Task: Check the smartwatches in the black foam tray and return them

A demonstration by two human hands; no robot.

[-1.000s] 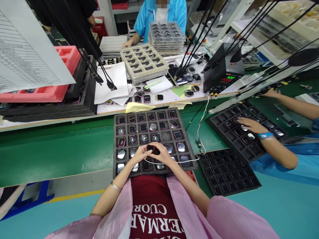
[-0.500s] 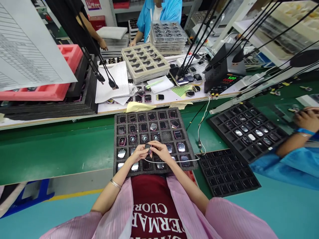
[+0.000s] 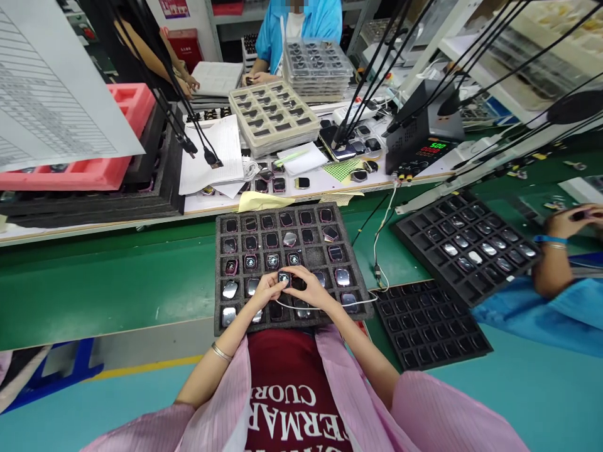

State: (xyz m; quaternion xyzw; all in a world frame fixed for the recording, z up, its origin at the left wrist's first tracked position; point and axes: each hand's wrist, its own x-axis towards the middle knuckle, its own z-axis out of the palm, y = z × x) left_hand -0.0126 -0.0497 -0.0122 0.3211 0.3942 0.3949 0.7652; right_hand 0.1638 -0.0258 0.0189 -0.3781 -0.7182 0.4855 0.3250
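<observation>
Between my two hands is a smartwatch case (image 3: 284, 278) with no strap, its lit screen turned up toward me. My left hand (image 3: 267, 288) pinches it from the left, thumb near its lower edge. From the right, my right hand (image 3: 305, 285) grips its other side with curled fingers. A white cable (image 3: 339, 306) runs from below the hands to the right; its near end is hidden. Under my hands lies a dark foam tray (image 3: 313, 256) with watch cases in its compartments. Several of these, such as a lit watch case (image 3: 272, 260), show a dial.
A power supply (image 3: 421, 135) with lit digits stands on the white shelf, beside hanging black cables (image 3: 362, 75). Black trays (image 3: 431, 326) lie to the right, near a co-worker's hand (image 3: 568, 223). A beige tray (image 3: 274, 116) and stacked foam trays (image 3: 164, 169) stand beyond.
The watch case has turned in my hands; its lit screen now faces up where a dark side showed before. Co-workers' hands at the right and at the back have moved.
</observation>
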